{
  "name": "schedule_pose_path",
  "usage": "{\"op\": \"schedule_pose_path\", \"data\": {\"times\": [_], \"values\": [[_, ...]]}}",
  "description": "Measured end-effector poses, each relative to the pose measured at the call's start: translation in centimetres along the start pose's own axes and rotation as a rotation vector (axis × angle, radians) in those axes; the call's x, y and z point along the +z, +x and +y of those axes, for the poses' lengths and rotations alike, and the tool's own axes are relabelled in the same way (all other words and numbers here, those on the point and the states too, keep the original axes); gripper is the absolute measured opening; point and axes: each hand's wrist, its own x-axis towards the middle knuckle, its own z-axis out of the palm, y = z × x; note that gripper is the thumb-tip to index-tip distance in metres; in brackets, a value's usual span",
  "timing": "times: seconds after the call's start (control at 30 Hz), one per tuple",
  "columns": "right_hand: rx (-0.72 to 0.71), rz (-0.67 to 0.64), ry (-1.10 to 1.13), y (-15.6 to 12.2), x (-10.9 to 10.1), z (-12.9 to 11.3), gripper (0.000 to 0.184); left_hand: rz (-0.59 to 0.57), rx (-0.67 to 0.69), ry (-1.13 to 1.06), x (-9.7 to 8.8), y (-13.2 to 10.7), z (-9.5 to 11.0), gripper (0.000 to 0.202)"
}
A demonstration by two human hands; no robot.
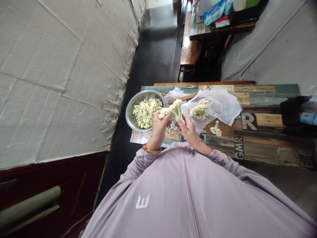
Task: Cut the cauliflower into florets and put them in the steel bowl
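Note:
Between my two hands is a large piece of cauliflower (175, 109), held up over the near edge of the table. My left hand (158, 127) is closed on its left side, with the thumb on the florets. Fingers of my right hand (189, 131) pinch it at the stem end. To the left stands a metal bowl (129, 114) heaped with small cauliflower florets (147, 112). Another cauliflower chunk (199, 110) lies on white foam netting (224, 105) at the right, and a smaller floret (216, 129) rests on the bare wood beside it. Small scraps lie beneath my hands.
The patterned wooden table (267, 132) extends right, where a black container and a plastic bottle (308, 118) stand. Thin wooden sticks (182, 98) lie behind the cauliflower. A rough white wall (61, 82) is on the left. Beyond are a bench (188, 49) and another table (198, 31).

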Motion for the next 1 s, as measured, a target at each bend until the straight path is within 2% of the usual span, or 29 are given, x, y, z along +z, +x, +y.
{"op": "schedule_pose_path", "data": {"times": [0.1, 0.27, 0.43, 0.63, 0.8, 0.9, 1.0], "values": [[-0.001, 0.005, -0.021, 0.0, 0.0, -0.2, 0.053, 0.026, 0.079, 0.036, 0.0, 0.3, -0.1, 0.049], [0.114, -0.037, 0.188, -0.3, 0.3, 0.0, 0.049, 0.048, 0.109, 0.004, 0.4, 0.0, -0.7, 0.038], [0.162, 0.045, 0.426, -0.1, 1.1, 0.2, 0.038, 0.041, -0.019, -0.244, 1.7, -0.4, -1.4, 0.034], [0.171, 0.078, 0.546, 0.6, 1.3, 0.5, 0.035, 0.017, -0.178, -0.396, 2.3, 0.1, -1.6, 0.032], [0.263, 0.103, 0.679, 1.1, 1.6, 1.0, 0.03, 0.046, -0.155, -0.385, 2.6, 0.5, -2.0, 0.033], [0.263, 0.122, 0.631, 1.3, 1.6, 1.6, 0.034, 0.094, -0.101, -0.314, 2.6, 0.7, -2.6, 0.038], [0.243, 0.077, 0.524, 1.4, 1.3, 2.3, 0.043, 0.147, 0.001, -0.157, 2.3, 0.8, -3.2, 0.038]]}}
